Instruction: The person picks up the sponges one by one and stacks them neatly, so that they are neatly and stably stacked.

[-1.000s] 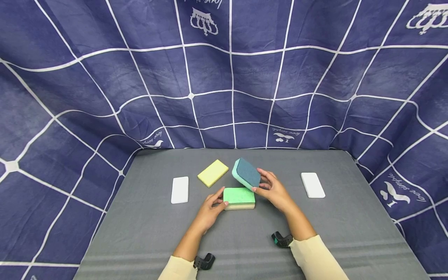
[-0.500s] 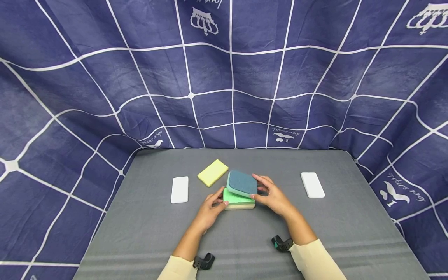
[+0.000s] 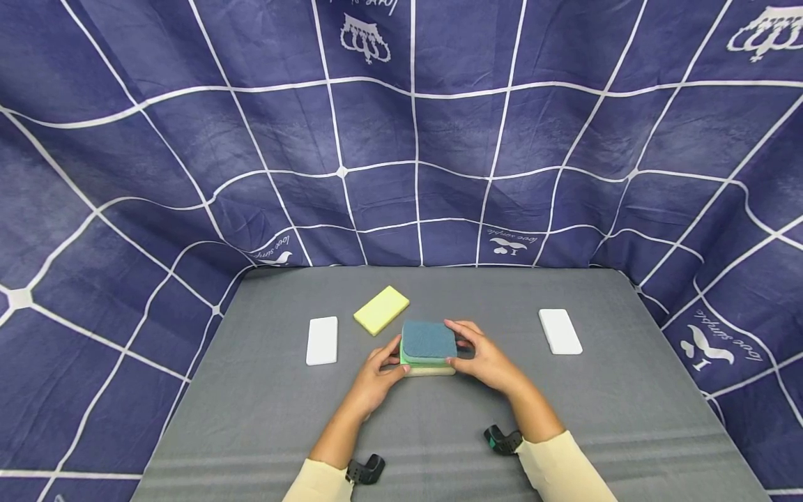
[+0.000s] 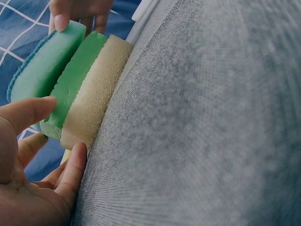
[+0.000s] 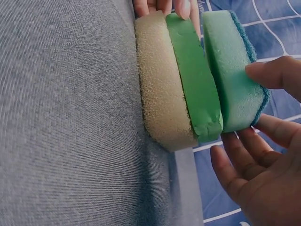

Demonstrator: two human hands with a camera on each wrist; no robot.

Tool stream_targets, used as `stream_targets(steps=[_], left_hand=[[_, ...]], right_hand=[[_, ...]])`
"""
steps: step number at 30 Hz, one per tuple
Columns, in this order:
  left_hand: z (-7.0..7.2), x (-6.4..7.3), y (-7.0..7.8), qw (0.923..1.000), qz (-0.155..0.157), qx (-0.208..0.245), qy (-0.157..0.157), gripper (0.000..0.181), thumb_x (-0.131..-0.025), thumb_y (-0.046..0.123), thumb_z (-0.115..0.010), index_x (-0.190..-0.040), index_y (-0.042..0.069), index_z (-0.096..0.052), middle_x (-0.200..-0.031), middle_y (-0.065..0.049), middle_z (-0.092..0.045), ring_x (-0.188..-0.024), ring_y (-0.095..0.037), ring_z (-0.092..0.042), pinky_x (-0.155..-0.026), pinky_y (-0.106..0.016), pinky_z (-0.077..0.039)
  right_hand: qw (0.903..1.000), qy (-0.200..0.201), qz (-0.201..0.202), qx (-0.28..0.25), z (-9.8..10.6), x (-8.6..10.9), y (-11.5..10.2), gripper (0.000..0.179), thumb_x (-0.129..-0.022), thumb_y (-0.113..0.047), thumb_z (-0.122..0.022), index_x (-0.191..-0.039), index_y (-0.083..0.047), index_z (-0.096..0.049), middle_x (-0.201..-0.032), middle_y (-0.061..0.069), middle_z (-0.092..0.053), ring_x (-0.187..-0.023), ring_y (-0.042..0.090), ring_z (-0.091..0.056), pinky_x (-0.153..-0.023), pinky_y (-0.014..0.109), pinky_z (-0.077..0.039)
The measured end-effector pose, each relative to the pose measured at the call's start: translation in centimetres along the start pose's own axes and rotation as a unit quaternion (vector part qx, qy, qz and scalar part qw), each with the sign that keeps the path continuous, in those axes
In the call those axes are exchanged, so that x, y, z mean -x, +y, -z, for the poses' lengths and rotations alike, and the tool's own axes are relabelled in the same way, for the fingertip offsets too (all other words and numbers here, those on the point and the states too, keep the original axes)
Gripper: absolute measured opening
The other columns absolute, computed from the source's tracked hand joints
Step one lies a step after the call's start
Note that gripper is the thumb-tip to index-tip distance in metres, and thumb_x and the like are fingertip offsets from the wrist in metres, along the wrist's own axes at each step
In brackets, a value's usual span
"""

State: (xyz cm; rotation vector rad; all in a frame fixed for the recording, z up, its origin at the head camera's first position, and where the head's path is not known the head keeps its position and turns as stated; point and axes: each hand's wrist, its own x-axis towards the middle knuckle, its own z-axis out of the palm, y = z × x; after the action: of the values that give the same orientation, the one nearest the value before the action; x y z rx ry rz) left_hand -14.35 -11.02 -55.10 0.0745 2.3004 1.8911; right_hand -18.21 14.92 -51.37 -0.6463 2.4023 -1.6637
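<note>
In the head view my right hand [image 3: 486, 358] pinches a teal sponge with a dark blue scouring pad [image 3: 429, 339] between thumb and fingers, pad side up. The right wrist view shows this teal sponge [image 5: 230, 75] just above a green sponge block [image 5: 195, 75], with a narrow gap between them. Under the green block lies a beige sponge [image 5: 164, 82], flat on the table. My left hand [image 3: 374, 380] holds the left end of this stack. In the left wrist view its thumb is on the green block [image 4: 77, 77] and a fingertip reaches the end of the beige sponge [image 4: 96, 94].
A yellow sponge [image 3: 382, 310] lies behind the stack to the left. One white block [image 3: 323, 341] is at the left and another white block [image 3: 560, 332] at the right of the grey table [image 3: 489, 293]. A blue curtain [image 3: 452, 195] hangs behind and around the table.
My right hand has lowered the teal sponge and levelled it from a steep tilt, moving it left and toward me over the green block. The left hand has stayed at the stack's left end.
</note>
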Motion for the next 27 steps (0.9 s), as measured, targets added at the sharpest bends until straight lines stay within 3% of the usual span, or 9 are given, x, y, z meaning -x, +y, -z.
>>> stream_targets(steps=[6, 13, 18, 22, 27], left_hand=[[-0.2, -0.1, 0.0, 1.0, -0.005, -0.006, 0.005, 0.067, -0.092, 0.022, -0.074, -0.153, 0.019, -0.046, -0.135, -0.014, -0.052, -0.125, -0.028, -0.055, -0.096, -0.024, -0.051], [-0.2, 0.3, 0.5, 0.9997, 0.008, 0.021, 0.01, 0.079, -0.089, 0.017, -0.077, -0.157, 0.02, -0.037, -0.144, -0.018, -0.046, -0.129, -0.035, -0.054, -0.101, -0.045, -0.053], [-0.3, 0.8, 1.2, 0.9998, 0.012, 0.011, 0.014, 0.094, -0.085, 0.018, -0.08, -0.161, 0.022, -0.026, -0.149, -0.021, -0.038, -0.134, -0.04, -0.051, -0.102, -0.049, -0.053], [-0.7, 1.0, 1.8, 0.9991, -0.018, -0.026, 0.028, 0.093, -0.086, 0.027, -0.079, -0.161, 0.023, -0.026, -0.155, -0.019, -0.033, -0.139, -0.042, -0.044, -0.101, -0.05, -0.053], [-1.1, 0.8, 2.0, 0.9967, -0.057, -0.047, 0.034, 0.076, -0.093, 0.034, -0.073, -0.159, 0.028, -0.034, -0.161, -0.01, -0.032, -0.146, -0.036, -0.039, -0.105, -0.052, -0.05]], right_hand=[[0.9997, -0.002, -0.001, 0.024, -0.1, 0.1, 0.0, 0.074, -0.082, -0.002, -0.077, -0.15, -0.008, -0.048, -0.147, 0.016, -0.046, -0.133, 0.033, -0.049, -0.11, 0.053, -0.044], [0.9997, -0.007, -0.002, 0.023, -0.3, 0.3, 0.0, 0.082, -0.082, -0.004, -0.08, -0.154, -0.015, -0.043, -0.152, 0.015, -0.044, -0.138, 0.03, -0.045, -0.112, 0.052, -0.042], [0.9999, 0.008, 0.005, 0.01, -0.6, 0.5, 0.2, 0.077, -0.089, -0.015, -0.078, -0.156, -0.018, -0.04, -0.154, 0.019, -0.042, -0.14, 0.034, -0.045, -0.112, 0.056, -0.041], [0.9997, 0.021, 0.009, 0.007, -0.8, 0.7, 0.4, 0.066, -0.095, -0.018, -0.071, -0.154, -0.016, -0.043, -0.153, 0.017, -0.045, -0.138, 0.035, -0.047, -0.11, 0.056, -0.042], [0.9996, 0.027, 0.006, 0.011, -1.0, 0.8, 0.7, 0.061, -0.096, -0.018, -0.07, -0.151, -0.009, -0.047, -0.152, 0.015, -0.048, -0.136, 0.035, -0.049, -0.11, 0.054, -0.044]])
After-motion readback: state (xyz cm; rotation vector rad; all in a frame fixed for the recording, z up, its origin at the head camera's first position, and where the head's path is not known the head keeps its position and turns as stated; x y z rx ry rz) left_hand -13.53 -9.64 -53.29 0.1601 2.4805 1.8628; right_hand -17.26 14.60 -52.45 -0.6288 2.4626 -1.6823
